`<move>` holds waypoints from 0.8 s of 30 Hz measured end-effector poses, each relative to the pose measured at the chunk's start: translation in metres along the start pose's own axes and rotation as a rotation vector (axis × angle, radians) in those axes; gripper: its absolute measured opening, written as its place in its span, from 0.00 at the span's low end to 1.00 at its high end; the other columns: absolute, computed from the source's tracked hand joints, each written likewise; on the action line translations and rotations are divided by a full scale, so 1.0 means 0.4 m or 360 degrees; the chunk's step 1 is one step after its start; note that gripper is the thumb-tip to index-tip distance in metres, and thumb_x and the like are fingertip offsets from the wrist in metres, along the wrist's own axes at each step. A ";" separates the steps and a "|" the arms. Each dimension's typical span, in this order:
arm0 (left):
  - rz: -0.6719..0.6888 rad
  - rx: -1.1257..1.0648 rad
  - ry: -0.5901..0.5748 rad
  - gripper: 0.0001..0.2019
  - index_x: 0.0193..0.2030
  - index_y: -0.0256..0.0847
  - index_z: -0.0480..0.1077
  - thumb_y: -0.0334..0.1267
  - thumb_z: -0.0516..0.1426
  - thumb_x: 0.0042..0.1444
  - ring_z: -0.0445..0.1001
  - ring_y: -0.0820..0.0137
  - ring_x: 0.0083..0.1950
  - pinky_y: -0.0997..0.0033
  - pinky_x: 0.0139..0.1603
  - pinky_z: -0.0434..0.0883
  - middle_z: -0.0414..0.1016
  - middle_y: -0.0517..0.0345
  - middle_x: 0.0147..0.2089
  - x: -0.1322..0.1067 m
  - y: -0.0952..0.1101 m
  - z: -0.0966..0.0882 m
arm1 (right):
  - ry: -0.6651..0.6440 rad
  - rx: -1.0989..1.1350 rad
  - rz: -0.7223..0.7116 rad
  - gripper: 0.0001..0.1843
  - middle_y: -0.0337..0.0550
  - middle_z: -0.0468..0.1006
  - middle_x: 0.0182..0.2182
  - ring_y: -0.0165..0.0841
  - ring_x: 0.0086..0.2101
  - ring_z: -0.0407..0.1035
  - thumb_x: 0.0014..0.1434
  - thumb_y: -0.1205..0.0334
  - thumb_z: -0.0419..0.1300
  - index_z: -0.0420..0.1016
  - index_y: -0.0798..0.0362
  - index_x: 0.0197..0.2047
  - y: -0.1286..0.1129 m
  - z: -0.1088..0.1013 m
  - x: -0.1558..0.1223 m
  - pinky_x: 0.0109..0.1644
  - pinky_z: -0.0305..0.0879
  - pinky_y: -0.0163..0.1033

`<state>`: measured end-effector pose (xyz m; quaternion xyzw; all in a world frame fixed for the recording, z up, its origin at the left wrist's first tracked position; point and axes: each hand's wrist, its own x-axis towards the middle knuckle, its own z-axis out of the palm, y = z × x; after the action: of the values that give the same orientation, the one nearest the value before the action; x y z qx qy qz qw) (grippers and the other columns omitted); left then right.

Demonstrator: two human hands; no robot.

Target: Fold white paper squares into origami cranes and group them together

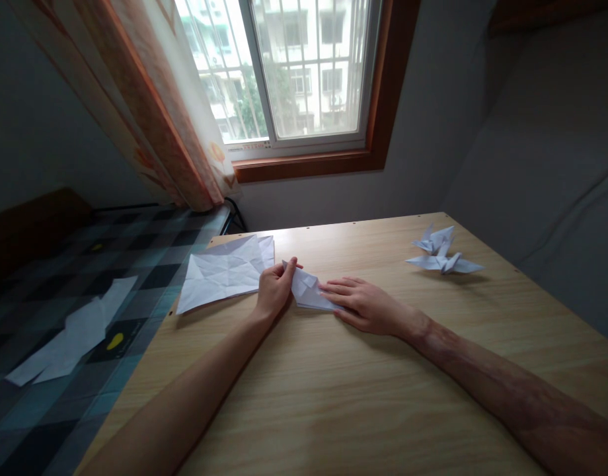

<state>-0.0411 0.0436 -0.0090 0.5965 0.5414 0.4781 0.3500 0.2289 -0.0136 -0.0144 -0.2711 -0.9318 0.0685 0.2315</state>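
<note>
A small folded sheet of white paper [306, 291] lies on the wooden table between my two hands. My left hand [277, 287] pinches its left end, thumb on top and fingers curled around the edge. Flat across the paper's right end rests my right hand [361, 303], its fingers stretched out and covering that part. Just left of my left hand is a larger creased white sheet [225, 268], with more paper under it.
Folded paper cranes [447, 261] stand at the table's far right. White paper pieces [80, 330] lie on the checked bed [150, 264] to the left. Beyond the table are a window [314, 73] and an orange curtain [150, 99].
</note>
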 end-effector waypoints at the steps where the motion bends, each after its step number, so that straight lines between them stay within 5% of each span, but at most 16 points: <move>1: 0.0009 0.0027 -0.0025 0.35 0.37 0.35 0.85 0.73 0.63 0.58 0.68 0.70 0.26 0.71 0.27 0.61 0.78 0.56 0.26 -0.002 0.002 0.001 | 0.0024 -0.0008 0.0004 0.27 0.53 0.75 0.71 0.47 0.69 0.70 0.77 0.60 0.59 0.71 0.49 0.76 -0.002 -0.001 0.001 0.74 0.66 0.58; 8: 0.0123 0.0347 -0.0315 0.31 0.32 0.38 0.80 0.70 0.67 0.55 0.70 0.69 0.28 0.72 0.28 0.62 0.76 0.58 0.26 -0.019 0.013 0.003 | 0.0125 -0.0104 0.0057 0.20 0.54 0.83 0.59 0.49 0.56 0.77 0.69 0.56 0.67 0.80 0.51 0.62 -0.009 -0.012 0.004 0.65 0.71 0.58; 12: 0.0257 0.0501 -0.0390 0.29 0.31 0.39 0.77 0.68 0.67 0.57 0.68 0.70 0.28 0.71 0.28 0.59 0.75 0.60 0.26 -0.023 0.016 0.002 | 0.0103 -0.0114 0.0089 0.26 0.57 0.82 0.56 0.50 0.53 0.76 0.70 0.53 0.65 0.76 0.55 0.67 -0.006 -0.014 0.003 0.62 0.73 0.57; 24: 0.0486 0.0610 -0.0533 0.26 0.31 0.39 0.77 0.64 0.65 0.62 0.68 0.69 0.28 0.70 0.30 0.59 0.74 0.57 0.27 -0.013 0.005 0.000 | 0.0099 0.0081 0.0133 0.35 0.60 0.67 0.74 0.53 0.68 0.68 0.72 0.51 0.65 0.66 0.48 0.78 0.009 0.000 -0.012 0.72 0.68 0.61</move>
<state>-0.0404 0.0381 -0.0081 0.7969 0.4605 0.3090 0.2396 0.2342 -0.0132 -0.0172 -0.3059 -0.9099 0.0934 0.2643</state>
